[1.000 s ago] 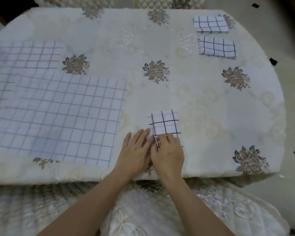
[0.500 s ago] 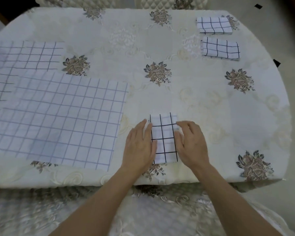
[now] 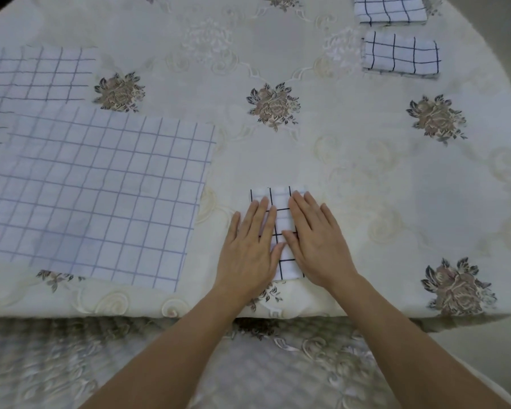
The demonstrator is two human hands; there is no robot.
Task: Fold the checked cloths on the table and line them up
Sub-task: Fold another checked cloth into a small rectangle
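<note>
Flat, straight-fingered, your left hand [image 3: 248, 249] and right hand [image 3: 314, 240] press the folded cloth [image 3: 282, 222] at the table's [image 3: 366, 178] near edge; next, carry it to the far-right pair [image 3: 400, 53]

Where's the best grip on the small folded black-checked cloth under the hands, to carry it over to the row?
Probably the long sides. The small folded black-checked cloth lies flat, long axis running away from the person, with the left hand and right hand pressing it with straight fingers. Slide fingers under from left and right and lift both edges together, so the layers likely stay stacked; its right side faces the two folded cloths.
</note>
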